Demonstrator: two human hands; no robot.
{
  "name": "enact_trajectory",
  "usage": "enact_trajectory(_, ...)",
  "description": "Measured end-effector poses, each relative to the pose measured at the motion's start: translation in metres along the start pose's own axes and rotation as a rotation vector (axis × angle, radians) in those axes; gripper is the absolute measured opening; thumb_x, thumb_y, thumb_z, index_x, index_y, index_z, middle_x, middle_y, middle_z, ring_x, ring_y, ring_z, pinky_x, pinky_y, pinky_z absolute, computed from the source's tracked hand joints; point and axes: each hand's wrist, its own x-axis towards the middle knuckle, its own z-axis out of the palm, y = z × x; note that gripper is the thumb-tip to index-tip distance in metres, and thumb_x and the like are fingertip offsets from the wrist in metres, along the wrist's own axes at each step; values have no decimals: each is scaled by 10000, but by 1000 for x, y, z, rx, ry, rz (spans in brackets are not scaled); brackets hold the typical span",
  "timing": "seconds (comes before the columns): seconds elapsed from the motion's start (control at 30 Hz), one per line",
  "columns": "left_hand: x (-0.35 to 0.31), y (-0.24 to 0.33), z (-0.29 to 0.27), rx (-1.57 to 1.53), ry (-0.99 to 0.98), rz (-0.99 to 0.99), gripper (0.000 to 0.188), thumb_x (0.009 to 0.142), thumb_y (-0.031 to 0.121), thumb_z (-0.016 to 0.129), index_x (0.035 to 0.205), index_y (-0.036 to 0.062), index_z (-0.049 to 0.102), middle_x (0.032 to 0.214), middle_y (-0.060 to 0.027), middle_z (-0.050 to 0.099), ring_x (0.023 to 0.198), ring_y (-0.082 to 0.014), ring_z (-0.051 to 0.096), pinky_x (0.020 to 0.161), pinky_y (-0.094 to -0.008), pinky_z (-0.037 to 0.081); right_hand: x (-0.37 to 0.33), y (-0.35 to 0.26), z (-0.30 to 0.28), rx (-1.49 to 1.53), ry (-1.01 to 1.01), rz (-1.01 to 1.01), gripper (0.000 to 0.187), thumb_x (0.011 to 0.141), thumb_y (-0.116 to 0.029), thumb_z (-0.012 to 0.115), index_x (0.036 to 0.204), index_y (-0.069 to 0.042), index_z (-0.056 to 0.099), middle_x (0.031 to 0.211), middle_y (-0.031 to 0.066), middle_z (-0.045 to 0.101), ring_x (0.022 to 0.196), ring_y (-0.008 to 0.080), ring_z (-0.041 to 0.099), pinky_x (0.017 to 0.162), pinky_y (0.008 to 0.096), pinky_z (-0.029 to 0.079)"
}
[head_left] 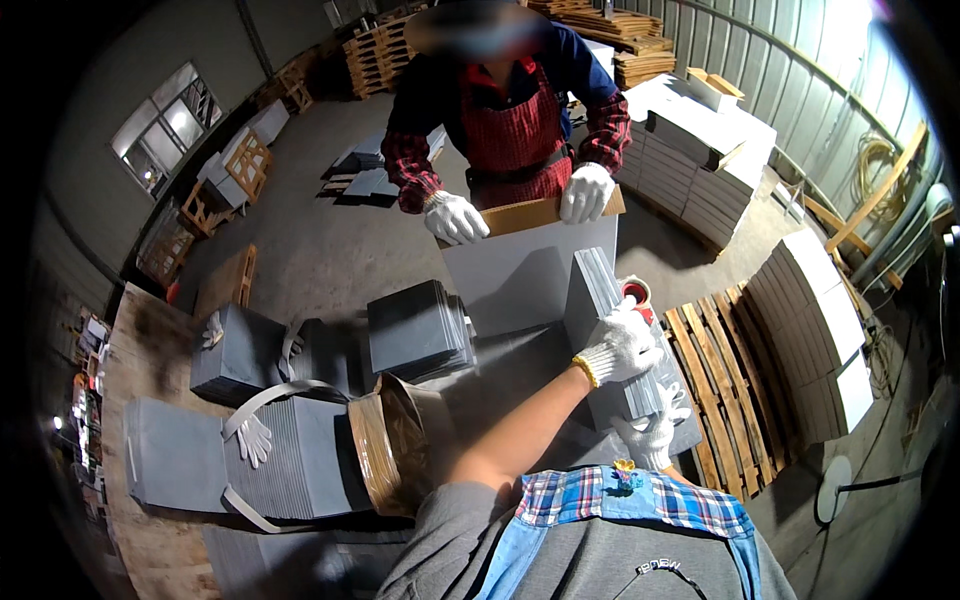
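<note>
Closed around a tape roll (637, 292), the left hand (621, 347) is over the upright grey slabs (595, 285) just left of the wooden pallet (734, 385), while the right hand (652, 432), whose grip I cannot tell, is at their near end, with a carton (515, 270) standing farther left of that pallet.

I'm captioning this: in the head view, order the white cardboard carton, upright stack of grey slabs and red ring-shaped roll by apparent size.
1. White cardboard carton
2. Upright stack of grey slabs, partly covered by the left hand
3. Red ring-shaped roll
</note>
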Motion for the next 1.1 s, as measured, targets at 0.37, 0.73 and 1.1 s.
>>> enact_trajectory(0.37, -8, 0, -8, 26, -23, -37, 319, 777, 343, 659, 583, 91, 686, 623, -133, 616, 723, -326, 622, 1005, -475, 449, 4, -14, 1, 159, -92, 98, 1180, 568, -445, 931, 1497, -27, 337, 1574, 397, 144, 1468, 568, 100, 1168, 667, 76)
enact_trajectory(0.73, 0, 1, 1, 6, 8, 5, 313, 769, 325, 698, 558, 98, 649, 611, -97, 607, 700, -312, 604, 974, -451, 457, 2, 0, 1, 42, 6, -4, 1197, 573, -501, 924, 1487, 3, 338, 1549, 428, 159, 1441, 580, 169, 1157, 672, 105)
enact_trajectory(1.1, -3, 1, -2, 45, 23, 31, 286, 789, 342, 699, 605, 125, 670, 652, -97, 617, 747, -317, 630, 1068, -499, 432, 4, -20, -11, 113, -73, 97, 1095, 589, -473, 920, 1447, -26, 409, 1528, 423, 220, 1457, 566, 129, 1137, 703, 25)
